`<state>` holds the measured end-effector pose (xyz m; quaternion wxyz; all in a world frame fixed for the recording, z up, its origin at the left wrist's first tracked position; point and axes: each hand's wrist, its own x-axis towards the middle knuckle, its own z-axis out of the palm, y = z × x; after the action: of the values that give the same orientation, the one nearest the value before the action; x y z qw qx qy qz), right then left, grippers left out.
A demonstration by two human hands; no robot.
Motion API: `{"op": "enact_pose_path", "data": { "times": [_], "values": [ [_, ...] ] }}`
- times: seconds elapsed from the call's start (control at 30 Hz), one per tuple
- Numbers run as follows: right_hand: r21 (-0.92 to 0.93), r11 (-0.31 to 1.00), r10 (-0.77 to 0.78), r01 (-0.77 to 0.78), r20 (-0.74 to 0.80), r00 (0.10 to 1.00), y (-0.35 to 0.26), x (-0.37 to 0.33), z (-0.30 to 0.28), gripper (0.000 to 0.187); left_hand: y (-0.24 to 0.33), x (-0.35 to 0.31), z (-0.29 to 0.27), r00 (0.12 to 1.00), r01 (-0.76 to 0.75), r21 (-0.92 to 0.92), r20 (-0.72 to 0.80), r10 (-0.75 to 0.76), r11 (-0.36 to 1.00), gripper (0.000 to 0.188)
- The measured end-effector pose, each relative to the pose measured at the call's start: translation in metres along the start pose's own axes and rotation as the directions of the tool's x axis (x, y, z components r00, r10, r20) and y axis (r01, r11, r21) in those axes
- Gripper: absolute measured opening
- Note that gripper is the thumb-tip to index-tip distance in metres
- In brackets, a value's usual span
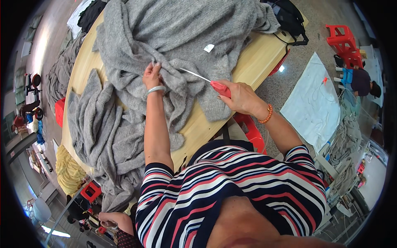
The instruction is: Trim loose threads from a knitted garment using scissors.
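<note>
A large grey knit garment (178,37) lies bunched over the wooden table, with a small white label (209,48) on it. My left hand (152,76) is closed, pinching a fold of this knit between thumb and fingers. In my right hand (244,98) is a red-handled tool (220,88) with a thin, straight metal shaft. The shaft points left and its tip reaches the knit folds, a little right of my left hand. I cannot make out the exact kind of tool. A second pile of grey knitwear (99,124) rests on the table's left part.
The wooden table (256,62) has a curved left edge. A black bag (285,20) sits at its far right corner. Red stools (341,39) and a white sheet (312,103) are on the floor to the right. Yellow cloth (68,169) and another person's arm (118,221) are at lower left.
</note>
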<state>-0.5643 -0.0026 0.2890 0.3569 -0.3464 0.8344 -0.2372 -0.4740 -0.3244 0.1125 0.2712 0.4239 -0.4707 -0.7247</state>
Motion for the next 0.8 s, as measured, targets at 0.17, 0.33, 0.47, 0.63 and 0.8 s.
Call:
{"op": "enact_pose_path", "data": {
  "times": [0.17, 0.33, 0.47, 0.63, 0.8],
  "values": [
    [-0.036, 0.998, -0.060, 0.060, -0.019, 0.998, -0.019, 0.017, -0.005, 0.041, 0.005, -0.028, -0.011, 0.969, 0.153, -0.246, 0.226, -0.097, 0.957, 0.012],
    [-0.093, 0.991, -0.096, 0.094, -0.019, 0.995, -0.026, 0.037, 0.007, 0.032, -0.003, -0.037, -0.003, 0.951, 0.134, -0.362, 0.310, -0.016, 0.923, 0.007],
    [-0.183, 0.976, -0.097, 0.120, 0.130, 0.987, -0.019, 0.025, 0.008, 0.030, -0.015, -0.026, -0.020, 0.969, 0.182, -0.511, 0.240, -0.064, 0.840, 0.009],
    [-0.170, 0.983, -0.045, 0.072, 0.155, 0.987, -0.014, 0.007, 0.010, 0.030, -0.020, -0.024, -0.018, 0.957, 0.252, -0.459, 0.248, -0.150, 0.852, 0.010],
    [-0.171, 0.983, -0.046, 0.063, 0.103, 0.994, -0.031, 0.009, 0.013, 0.045, -0.031, -0.021, -0.020, 0.983, 0.142, -0.421, 0.163, -0.079, 0.896, 0.015]
  ]
}}
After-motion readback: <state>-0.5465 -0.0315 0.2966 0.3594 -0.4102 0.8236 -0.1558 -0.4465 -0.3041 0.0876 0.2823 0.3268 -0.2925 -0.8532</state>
